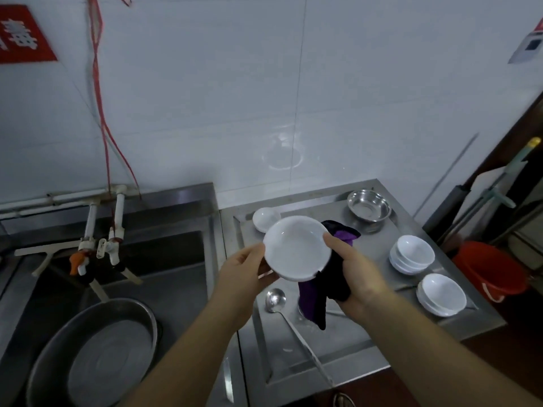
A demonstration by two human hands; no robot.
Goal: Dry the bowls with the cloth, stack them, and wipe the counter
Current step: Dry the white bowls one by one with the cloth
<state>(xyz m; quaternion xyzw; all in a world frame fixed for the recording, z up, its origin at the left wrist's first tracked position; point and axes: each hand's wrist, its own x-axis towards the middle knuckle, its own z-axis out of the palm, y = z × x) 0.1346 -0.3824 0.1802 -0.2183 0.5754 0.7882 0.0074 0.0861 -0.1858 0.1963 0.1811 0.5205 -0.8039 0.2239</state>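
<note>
A white bowl (296, 248) is held up over the steel counter (346, 345), its inside facing me. My left hand (245, 271) grips its left rim. My right hand (357, 274) holds a purple and black cloth (316, 295) against the bowl's right side, thumb on the rim, with the cloth hanging below. Two stacks of white bowls stand on the counter at the right, a far stack (411, 254) and a near stack (440, 293). Another white bowl (264, 218) lies upside down behind the held one.
A steel bowl (368, 207) sits at the counter's back. A ladle (276, 301) lies on the counter under my hands. To the left is a sink (176, 277) with taps (100, 245) and a large metal basin (94, 353). A red bucket (489, 271) stands at the right.
</note>
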